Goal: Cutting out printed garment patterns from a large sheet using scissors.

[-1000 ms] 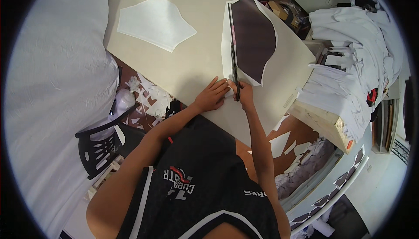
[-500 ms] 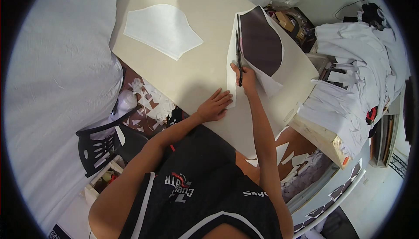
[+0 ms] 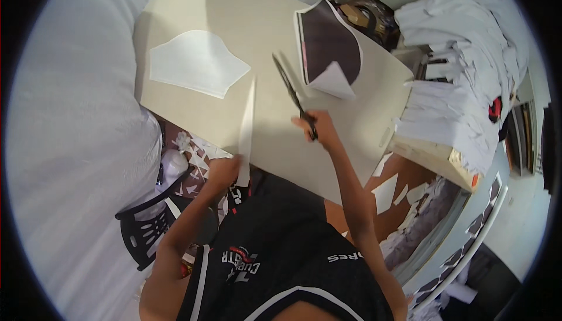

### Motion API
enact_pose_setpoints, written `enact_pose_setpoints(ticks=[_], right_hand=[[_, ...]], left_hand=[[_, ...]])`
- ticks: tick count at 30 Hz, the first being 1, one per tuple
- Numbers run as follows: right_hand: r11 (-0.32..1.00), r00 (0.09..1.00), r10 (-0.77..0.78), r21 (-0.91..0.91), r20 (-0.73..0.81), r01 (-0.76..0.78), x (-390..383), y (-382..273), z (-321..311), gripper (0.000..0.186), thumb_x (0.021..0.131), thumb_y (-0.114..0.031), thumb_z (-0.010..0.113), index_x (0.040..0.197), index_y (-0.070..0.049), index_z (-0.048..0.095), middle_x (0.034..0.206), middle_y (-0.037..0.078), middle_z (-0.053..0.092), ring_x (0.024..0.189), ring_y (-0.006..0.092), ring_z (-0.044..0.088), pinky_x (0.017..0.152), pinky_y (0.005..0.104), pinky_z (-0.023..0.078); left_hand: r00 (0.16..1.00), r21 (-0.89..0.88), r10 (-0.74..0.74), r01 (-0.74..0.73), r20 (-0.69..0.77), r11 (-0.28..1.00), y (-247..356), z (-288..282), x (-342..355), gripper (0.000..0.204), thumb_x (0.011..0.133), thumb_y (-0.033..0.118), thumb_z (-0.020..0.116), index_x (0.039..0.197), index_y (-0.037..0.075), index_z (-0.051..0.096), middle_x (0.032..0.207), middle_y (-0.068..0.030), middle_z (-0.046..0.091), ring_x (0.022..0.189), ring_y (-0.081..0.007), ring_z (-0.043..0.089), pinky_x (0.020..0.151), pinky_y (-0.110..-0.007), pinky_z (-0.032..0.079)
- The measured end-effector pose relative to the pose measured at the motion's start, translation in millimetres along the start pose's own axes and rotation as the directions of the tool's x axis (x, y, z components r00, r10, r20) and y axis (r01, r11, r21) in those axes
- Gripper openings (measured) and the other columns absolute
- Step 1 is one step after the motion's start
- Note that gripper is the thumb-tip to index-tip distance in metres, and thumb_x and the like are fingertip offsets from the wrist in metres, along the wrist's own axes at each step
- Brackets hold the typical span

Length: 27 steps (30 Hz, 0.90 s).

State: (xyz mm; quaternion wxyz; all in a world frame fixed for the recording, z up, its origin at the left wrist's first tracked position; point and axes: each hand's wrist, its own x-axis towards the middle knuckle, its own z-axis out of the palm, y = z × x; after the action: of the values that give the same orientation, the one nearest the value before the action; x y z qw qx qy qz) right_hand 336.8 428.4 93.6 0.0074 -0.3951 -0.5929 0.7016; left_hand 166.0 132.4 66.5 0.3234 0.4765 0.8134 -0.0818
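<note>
My right hand is closed round the handles of black scissors, whose long blades point to the far left over the table. Between the fingers of my left hand is a narrow white offcut strip, at the table's near edge. A dark purple cut piece with a white border lies toward the back right. Its near corner is folded over, showing the white underside. To the left, a white cut piece of similar shape lies flat on the cream table.
White cloth hangs along the left. A black chair stands near left, beside offcuts on the floor. White fabric is heaped on a wooden stand at right. More scraps lie below the table's right edge.
The white strip has come away from beside the dark piece and moved left and nearer with my left hand. My right hand has drawn the scissors back from the dark piece.
</note>
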Motion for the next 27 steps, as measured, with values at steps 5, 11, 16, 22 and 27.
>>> enact_pose_setpoints(ticks=[5, 11, 16, 22, 27], right_hand=[[0.992, 0.983, 0.113, 0.070, -0.141, -0.104, -124, 62, 5, 0.038, 0.082, -0.028, 0.082, 0.068, -0.005, 0.055, 0.051, 0.000, 0.047, 0.043, 0.0090, 0.046, 0.042, 0.0270, 0.037], [0.957, 0.941, 0.253, 0.205, -0.227, -0.208, -203, 141, -11, 0.033, 0.088, -0.031, 0.075, 0.079, -0.005, 0.057, 0.057, -0.002, 0.050, 0.048, 0.0083, 0.050, 0.044, 0.0241, 0.038], [0.937, 0.926, 0.345, 0.117, -0.155, -0.330, -218, 147, -35, 0.040, 0.086, -0.037, 0.077, 0.073, -0.006, 0.055, 0.057, 0.000, 0.050, 0.049, 0.0091, 0.049, 0.046, 0.0262, 0.039], [0.963, 0.964, 0.266, -0.024, -0.020, -0.267, -168, 148, -31, 0.041, 0.087, -0.040, 0.076, 0.075, -0.006, 0.055, 0.057, -0.001, 0.050, 0.048, 0.0090, 0.047, 0.046, 0.0262, 0.037], [0.970, 0.970, 0.241, -0.029, 0.026, -0.240, -127, 131, -35, 0.044, 0.086, -0.041, 0.076, 0.073, -0.007, 0.054, 0.056, -0.001, 0.048, 0.049, 0.0085, 0.048, 0.046, 0.0257, 0.037]], left_hand=[[0.678, -0.251, 0.168, -0.474, -0.716, 0.844, 75, -34, 47, 0.018, 0.089, 0.022, 0.065, 0.100, 0.009, 0.069, 0.081, -0.0133, 0.068, 0.072, -0.0332, 0.066, 0.064, -0.043, 0.052], [0.591, -0.132, 0.403, -0.660, -0.699, 0.739, 185, -12, 103, 0.043, 0.086, 0.021, 0.067, 0.125, 0.005, 0.059, 0.115, -0.0142, 0.060, 0.111, -0.0324, 0.055, 0.096, -0.044, 0.044], [0.593, 0.103, 0.518, -0.591, -0.617, 0.800, 126, 16, 110, 0.041, 0.087, 0.019, 0.064, 0.126, 0.005, 0.059, 0.118, -0.0140, 0.058, 0.115, -0.0318, 0.052, 0.100, -0.046, 0.040], [0.634, -0.037, 0.355, -0.519, -0.687, 0.854, 105, 0, 90, 0.041, 0.091, 0.018, 0.058, 0.129, 0.005, 0.057, 0.120, -0.0142, 0.057, 0.117, -0.0327, 0.051, 0.102, -0.046, 0.038], [0.615, -0.013, 0.357, -0.513, -0.703, 0.858, 124, 14, 97, 0.050, 0.092, 0.018, 0.057, 0.140, 0.005, 0.048, 0.126, -0.0146, 0.055, 0.122, -0.0314, 0.049, 0.105, -0.046, 0.036]])
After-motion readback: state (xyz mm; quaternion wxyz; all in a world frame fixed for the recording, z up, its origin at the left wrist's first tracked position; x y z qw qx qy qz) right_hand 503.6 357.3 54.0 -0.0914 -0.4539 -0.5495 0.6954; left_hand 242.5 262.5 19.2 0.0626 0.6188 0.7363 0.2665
